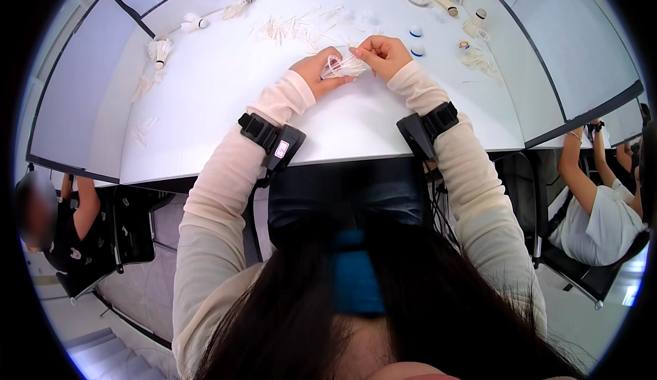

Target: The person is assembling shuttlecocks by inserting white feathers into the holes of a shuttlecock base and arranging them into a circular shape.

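Observation:
Above the white table (253, 123), my left hand (312, 72) is wrapped round the skirt of a shuttlecock (348, 67), a white bundle of thin feather shafts. The shafts point toward my right hand (387, 55). Thumb and fingertips of that hand are pinched together at the far edge of the bundle; what lies between them is too small to make out. Just beyond the hands are scattered loose white feather shafts (284, 29). Two small white domed pieces with blue bands, one a shuttlecock cork (417, 51), lie close to my right hand.
Shuttlecocks (194, 22) lie along the left side, and more shuttlecocks (473, 22) stand at the back right. Loose feathers (482, 59) are spread near the right partition (530, 58). A left partition (82, 85) also borders the table. Other people sit beyond both partitions.

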The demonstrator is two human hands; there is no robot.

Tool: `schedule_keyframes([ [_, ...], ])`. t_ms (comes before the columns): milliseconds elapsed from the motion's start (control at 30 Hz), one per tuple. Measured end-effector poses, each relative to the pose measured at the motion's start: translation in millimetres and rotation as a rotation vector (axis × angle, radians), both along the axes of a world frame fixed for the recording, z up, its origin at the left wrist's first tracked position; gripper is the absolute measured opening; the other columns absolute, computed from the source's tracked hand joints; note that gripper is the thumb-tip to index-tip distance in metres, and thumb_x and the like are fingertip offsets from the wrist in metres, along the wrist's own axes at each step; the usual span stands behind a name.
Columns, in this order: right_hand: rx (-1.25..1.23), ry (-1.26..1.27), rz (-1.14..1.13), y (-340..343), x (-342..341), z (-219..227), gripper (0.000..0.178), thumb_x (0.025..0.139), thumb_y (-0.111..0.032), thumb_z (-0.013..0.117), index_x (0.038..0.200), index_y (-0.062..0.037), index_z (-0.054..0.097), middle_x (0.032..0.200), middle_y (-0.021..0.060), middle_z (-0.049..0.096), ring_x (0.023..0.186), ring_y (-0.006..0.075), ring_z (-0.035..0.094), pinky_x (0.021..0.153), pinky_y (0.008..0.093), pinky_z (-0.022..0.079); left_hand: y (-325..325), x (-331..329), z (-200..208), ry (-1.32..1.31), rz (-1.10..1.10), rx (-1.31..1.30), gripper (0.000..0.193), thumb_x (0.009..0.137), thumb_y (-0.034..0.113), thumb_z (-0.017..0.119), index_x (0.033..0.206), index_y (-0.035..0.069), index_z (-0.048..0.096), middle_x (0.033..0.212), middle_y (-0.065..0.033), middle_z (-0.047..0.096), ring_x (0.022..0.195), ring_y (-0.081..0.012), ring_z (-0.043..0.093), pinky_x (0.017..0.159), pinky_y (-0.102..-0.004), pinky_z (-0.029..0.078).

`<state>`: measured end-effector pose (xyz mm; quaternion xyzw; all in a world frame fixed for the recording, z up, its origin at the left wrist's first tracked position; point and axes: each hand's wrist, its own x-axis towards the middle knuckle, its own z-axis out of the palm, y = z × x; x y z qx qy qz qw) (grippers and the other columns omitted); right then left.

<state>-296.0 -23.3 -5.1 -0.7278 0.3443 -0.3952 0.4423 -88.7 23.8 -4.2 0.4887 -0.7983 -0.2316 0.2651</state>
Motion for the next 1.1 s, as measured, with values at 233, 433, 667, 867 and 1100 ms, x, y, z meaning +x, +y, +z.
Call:
schedule_keyframes([
  [233,-0.011,0.027,0.003,2.2,-0.3,0.3,0.025,0.088,-0.027,0.068,0.079,-0.0036,0.064,0.056,-0.0042,0.052,0.048,0.0045,0.045,0.046,0.0218,0.036,-1.2,2.3,-2.6,0.005,-0.021,-0.031,0.049,0.082,0.044,0.070,0.108,0.008,0.048,0.091,-0.0169,0.064,0.082,-0.0328,0.062,0.075,-0.0372,0.049],
  [433,0.068,-0.023,-0.001,2.3,0.9,2.5,0.025,0.087,-0.028,0.070,0.082,-0.0035,0.066,0.056,-0.0045,0.052,0.048,0.0045,0.044,0.045,0.0218,0.035,3.1,-1.1,0.3,0.054,-0.003,-0.021,0.039,0.083,0.032,0.072,0.105,0.007,0.051,0.086,-0.0108,0.062,0.076,-0.0205,0.058,0.071,-0.0325,0.047],
  [667,0.072,-0.065,-0.020,-3.2,-0.8,3.9,0.028,0.085,-0.031,0.071,0.084,-0.0040,0.070,0.057,-0.0056,0.051,0.047,0.0045,0.039,0.044,0.0221,0.031,3.4,-4.1,7.5,0.113,0.057,-0.058,0.036,0.081,0.029,0.075,0.101,0.006,0.055,0.085,-0.0086,0.065,0.075,-0.0148,0.057,0.070,-0.0289,0.048],
  [867,0.094,-0.068,-0.031,-5.8,-1.0,2.2,0.029,0.084,-0.034,0.072,0.084,-0.0046,0.070,0.057,-0.0053,0.051,0.047,0.0043,0.040,0.044,0.0217,0.031,1.4,-1.2,5.8,0.177,0.038,-0.100,0.034,0.080,0.023,0.074,0.103,0.005,0.058,0.089,-0.0090,0.066,0.078,-0.0177,0.061,0.074,-0.0293,0.049],
  [1100,0.101,-0.140,-0.021,-7.2,-1.9,5.3,0.030,0.087,-0.036,0.067,0.084,-0.0055,0.070,0.054,-0.0048,0.047,0.045,0.0055,0.039,0.044,0.0225,0.032,-5.6,4.1,-3.6,0.151,0.061,-0.223,0.031,0.079,0.019,0.071,0.104,0.004,0.058,0.094,-0.0114,0.065,0.081,-0.0230,0.061,0.075,-0.0311,0.049],
])
